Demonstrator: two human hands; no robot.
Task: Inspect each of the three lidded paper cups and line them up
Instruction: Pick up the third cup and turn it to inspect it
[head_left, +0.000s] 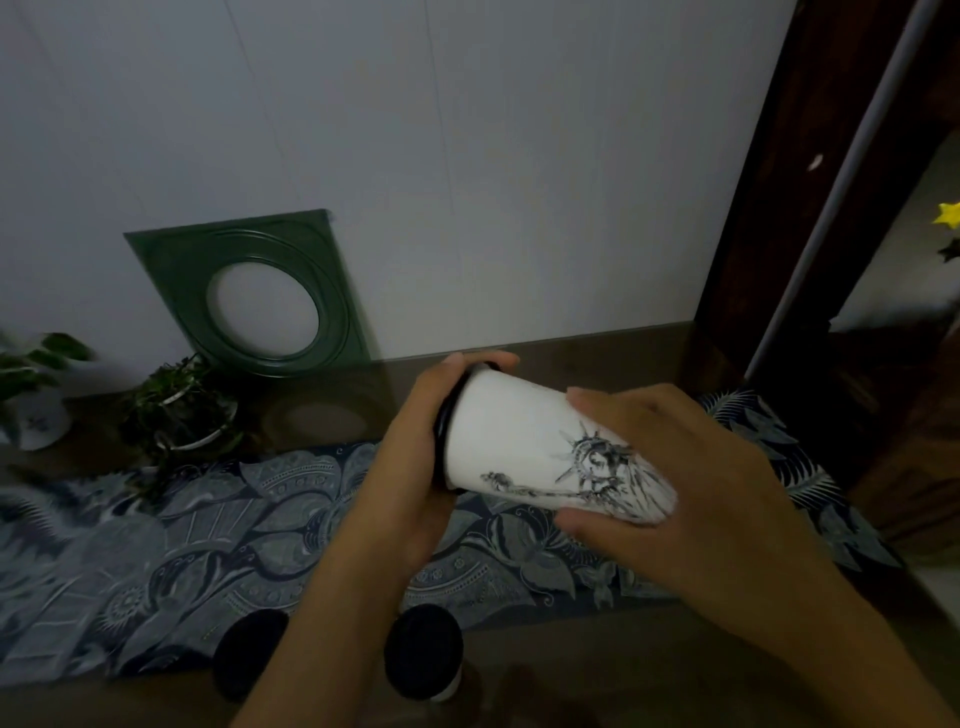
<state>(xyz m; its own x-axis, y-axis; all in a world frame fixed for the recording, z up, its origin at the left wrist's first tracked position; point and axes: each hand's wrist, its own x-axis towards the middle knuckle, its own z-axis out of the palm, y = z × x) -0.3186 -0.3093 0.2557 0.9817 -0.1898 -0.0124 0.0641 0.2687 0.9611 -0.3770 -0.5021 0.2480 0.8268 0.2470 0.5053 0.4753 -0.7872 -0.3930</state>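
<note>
A white paper cup (511, 434) with a black lid and an ink drawing of a crowned statue lies sideways in the air above the patterned cloth. My left hand (415, 457) wraps its lid end, lid pointing left. My right hand (691, 483) grips its base end. Two more cups stand upright near the front edge, seen from above by their black lids: one (249, 652) at the left, one (423, 652) beside it, partly hidden behind my left forearm.
A blue patterned cloth (208, 530) covers the brown tabletop. Two potted plants (182, 410) (36, 400) stand at the back left. A green square frame with a round hole (254, 291) leans on the white wall. Dark wooden doorframe (753, 208) at right.
</note>
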